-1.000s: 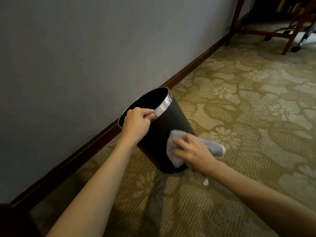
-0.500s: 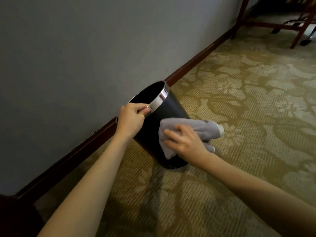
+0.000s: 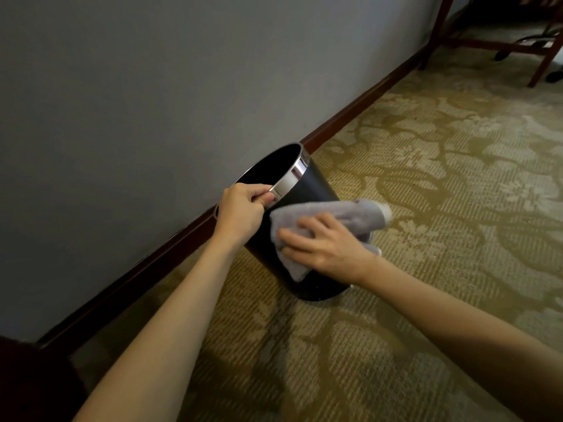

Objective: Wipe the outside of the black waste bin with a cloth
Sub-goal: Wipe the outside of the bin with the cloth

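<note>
Carpet (image 3: 441, 184), tilted bin (image 3: 313, 190), cloth (image 3: 335, 214) pressed

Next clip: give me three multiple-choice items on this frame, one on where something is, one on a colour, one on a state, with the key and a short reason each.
1. Where does the left hand grip the black waste bin?
A. at its base
B. at its silver rim band
C. halfway down its side

2. What colour is the cloth?
A. light grey
B. red
C. dark green

3. How does the bin stand?
A. upright
B. lying flat on the carpet
C. tilted, mouth toward the wall

Key:
1 B, the fingers curl over the silver rim band.
2 A, the cloth under the right hand is pale grey.
3 C, the bin's base sits on the carpet while its opening leans toward the wall.
</note>
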Action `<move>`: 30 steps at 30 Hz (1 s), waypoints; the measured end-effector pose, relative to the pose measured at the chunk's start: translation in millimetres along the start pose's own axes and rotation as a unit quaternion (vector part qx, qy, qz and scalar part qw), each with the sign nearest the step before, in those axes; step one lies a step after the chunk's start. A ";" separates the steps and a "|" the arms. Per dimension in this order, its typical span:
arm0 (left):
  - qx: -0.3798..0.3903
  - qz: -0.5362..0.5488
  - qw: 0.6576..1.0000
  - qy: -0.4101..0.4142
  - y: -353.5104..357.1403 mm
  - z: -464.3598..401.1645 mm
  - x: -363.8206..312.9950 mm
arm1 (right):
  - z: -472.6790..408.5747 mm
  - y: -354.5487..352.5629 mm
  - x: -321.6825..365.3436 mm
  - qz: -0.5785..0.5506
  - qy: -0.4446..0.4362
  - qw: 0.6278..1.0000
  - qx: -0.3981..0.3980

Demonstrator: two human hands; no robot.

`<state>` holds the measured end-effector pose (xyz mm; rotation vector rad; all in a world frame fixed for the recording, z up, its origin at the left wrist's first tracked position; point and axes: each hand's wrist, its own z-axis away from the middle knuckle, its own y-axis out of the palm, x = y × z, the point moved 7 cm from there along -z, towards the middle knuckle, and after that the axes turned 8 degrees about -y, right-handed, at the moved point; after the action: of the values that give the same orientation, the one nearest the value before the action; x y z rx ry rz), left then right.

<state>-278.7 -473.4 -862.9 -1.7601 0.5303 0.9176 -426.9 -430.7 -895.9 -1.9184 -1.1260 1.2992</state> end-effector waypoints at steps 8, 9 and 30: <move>0.018 0.012 1.000 -0.012 -1.4 -0.8 3.5 | 0.2 -14.3 -26.3 -0.029 0.195 0.973 -0.117; 0.018 0.012 1.000 -0.014 -2.9 -1.5 5.4 | -2.9 -8.2 -10.8 -0.016 0.140 0.985 -0.095; 0.031 0.058 0.996 -0.068 -24.9 -0.6 41.3 | 75.7 29.3 -78.0 -0.229 0.467 0.854 -0.029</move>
<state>-235.4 -461.9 -880.6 -1.6116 0.5713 1.0831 -501.3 -513.6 -912.1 -1.7908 -0.9710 0.0091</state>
